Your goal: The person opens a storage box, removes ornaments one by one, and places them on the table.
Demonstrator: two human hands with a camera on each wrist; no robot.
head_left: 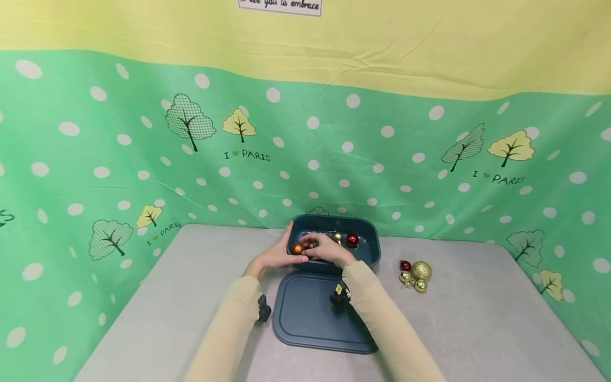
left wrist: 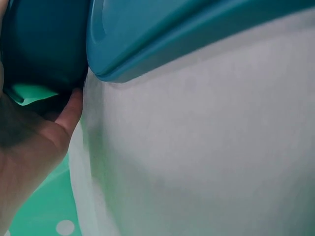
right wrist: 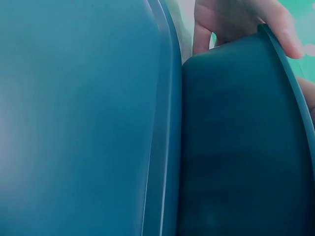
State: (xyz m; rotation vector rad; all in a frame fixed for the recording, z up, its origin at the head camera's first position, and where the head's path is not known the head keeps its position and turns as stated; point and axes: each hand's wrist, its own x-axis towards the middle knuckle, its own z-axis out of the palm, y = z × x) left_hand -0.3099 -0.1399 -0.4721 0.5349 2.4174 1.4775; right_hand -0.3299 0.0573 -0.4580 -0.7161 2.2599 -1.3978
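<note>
A dark blue plastic box stands at the back of the table. My left hand grips its left end, with the thumb by the near rim and the fingers along the side. In the right wrist view, that left hand holds the box corner. My right hand reaches over the near rim into the box, fingers bent down. What lies under its fingertips is mostly hidden. Close to them is an orange glitter bauble. A red bauble and a gold bauble lie farther right inside.
The box's blue lid lies flat in front of it, partly under my right forearm. Right of the box sit a large gold bauble, smaller gold ones and a small red bauble. A green patterned cloth hangs behind the table.
</note>
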